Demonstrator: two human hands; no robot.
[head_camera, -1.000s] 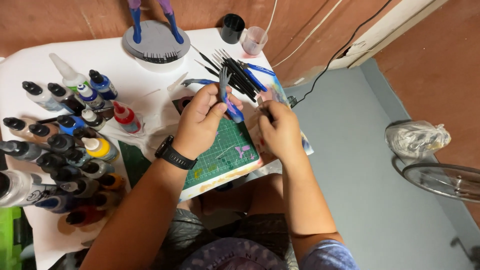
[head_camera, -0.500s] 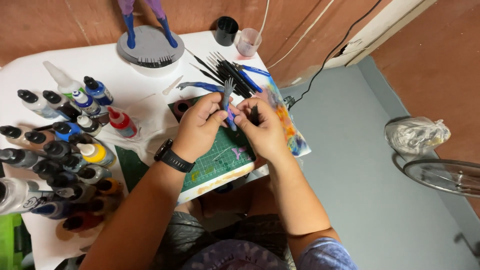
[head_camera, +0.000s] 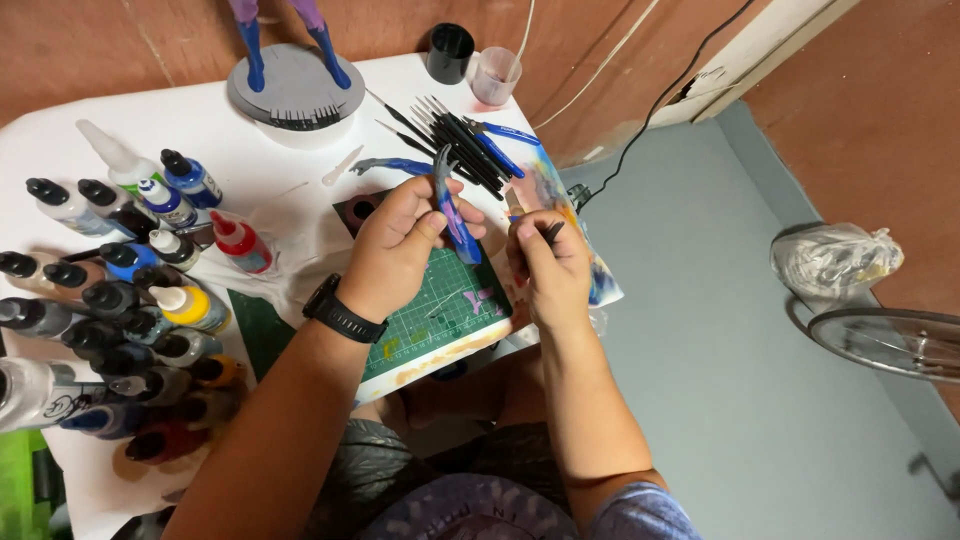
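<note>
My left hand (head_camera: 395, 245), with a black watch on the wrist, grips a small painted piece (head_camera: 450, 205), dark grey with blue and purple, and holds it upright over a green cutting mat (head_camera: 440, 310). My right hand (head_camera: 545, 265) pinches a thin dark tool (head_camera: 552, 232) just to the right of that piece. The tool's tip is hidden between my fingers. Both hands hover above the front right corner of a white table (head_camera: 250, 180).
Several paint bottles (head_camera: 120, 290) crowd the table's left side. A row of black brushes and tools (head_camera: 460, 135) lies behind my hands. A figure's blue legs stand on a grey round base (head_camera: 295, 90). A black cup (head_camera: 450, 50) and clear cup (head_camera: 497, 75) stand at the back.
My hands have drifted slightly apart; the painted piece now stands more upright in my left hand. The camera view has shifted a little.
</note>
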